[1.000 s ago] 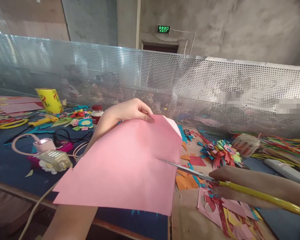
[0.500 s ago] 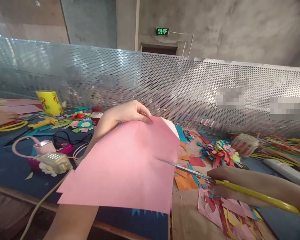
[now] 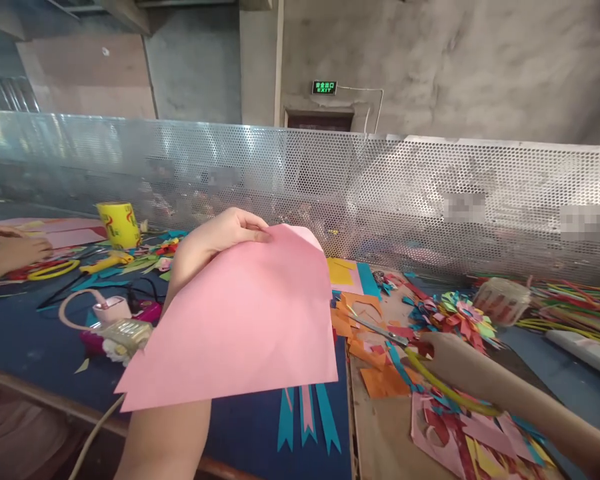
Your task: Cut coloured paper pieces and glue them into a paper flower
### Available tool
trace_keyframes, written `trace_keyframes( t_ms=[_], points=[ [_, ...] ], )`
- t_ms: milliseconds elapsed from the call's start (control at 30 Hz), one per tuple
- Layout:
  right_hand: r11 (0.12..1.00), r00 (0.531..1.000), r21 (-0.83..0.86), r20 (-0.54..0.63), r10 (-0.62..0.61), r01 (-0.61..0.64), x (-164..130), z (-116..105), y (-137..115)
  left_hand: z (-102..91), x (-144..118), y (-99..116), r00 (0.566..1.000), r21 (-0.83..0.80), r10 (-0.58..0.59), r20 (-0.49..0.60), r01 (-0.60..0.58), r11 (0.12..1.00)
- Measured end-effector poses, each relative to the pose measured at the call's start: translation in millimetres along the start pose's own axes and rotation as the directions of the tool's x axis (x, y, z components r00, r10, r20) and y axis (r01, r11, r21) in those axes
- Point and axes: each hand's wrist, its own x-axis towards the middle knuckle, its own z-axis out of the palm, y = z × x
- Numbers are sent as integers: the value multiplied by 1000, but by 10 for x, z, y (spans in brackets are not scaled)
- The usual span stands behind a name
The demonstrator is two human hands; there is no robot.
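My left hand grips the top edge of a pink sheet of paper, thumb in front, with the forearm passing behind it. The sheet has a notched lower left corner and a small nick in its right edge. To the right, my right hand is closed round the yellow handles of a pair of scissors. Their blades point left toward the sheet, apart from it, over orange paper scraps. Below the sheet, blue and pink ribbon-like strips with forked ends lie on the dark blue table surface.
A perforated metal panel runs behind the table. Leftward are a yellow tape roll, a yellow glue gun, a power adapter and another person's hands. Rightward lie a paper rosette, a clear jar and cut scraps.
The pink sheet and my left hand have shifted left. The scissors have come away from the sheet's right edge, where a nick now shows. The view has tilted up slightly.
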Motion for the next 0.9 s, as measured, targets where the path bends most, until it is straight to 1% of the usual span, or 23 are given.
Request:
trace_keyframes(
  t_ms=[100,167,267,333,433,533,567,600,633,667,700,733,767,800,900],
  points=[
    [999,999,-38,27,40,-39,80,206,12,38,49,5,999,19,24,37,-24,1000],
    [996,997,-55,32,71,-69,107,306,14,65,86,5,998,25,40,56,-41,999],
    [993,996,-94,54,72,-67,109,333,1,95,120,6,996,28,56,74,-58,998],
    [990,994,-135,91,58,-46,93,278,-20,108,124,16,995,35,64,78,-67,997],
    [986,987,-167,159,16,11,75,118,-88,123,112,51,995,56,76,69,-80,995],
    [984,980,-173,201,5,31,80,-140,-268,138,93,94,995,66,80,55,-84,994],
    [987,986,-161,167,1,27,83,-245,-366,142,87,105,996,67,79,51,-83,994],
    [995,994,-87,101,-42,51,84,-354,-484,146,82,112,996,69,79,47,-82,994],
    [992,992,51,47,-115,113,82,-460,-614,149,78,115,996,71,79,43,-82,994],
    [941,970,248,21,-243,230,79,-555,-750,151,75,116,996,72,77,39,-80,994],
    [861,949,416,-16,-316,294,75,-633,-883,151,73,114,997,73,75,35,-78,994],
    [793,933,507,-66,-355,338,73,-691,-1004,149,71,111,997,71,73,32,-75,995],
    [756,924,542,-119,-362,367,73,-727,-1105,146,70,107,997,69,71,31,-73,995],
    [721,917,577,-140,-374,383,77,-742,-1184,142,69,103,997,66,71,29,-73,995],
    [644,904,659,-139,-404,389,107,-717,-1276,124,65,98,997,52,70,28,-72,996]
  ],
)
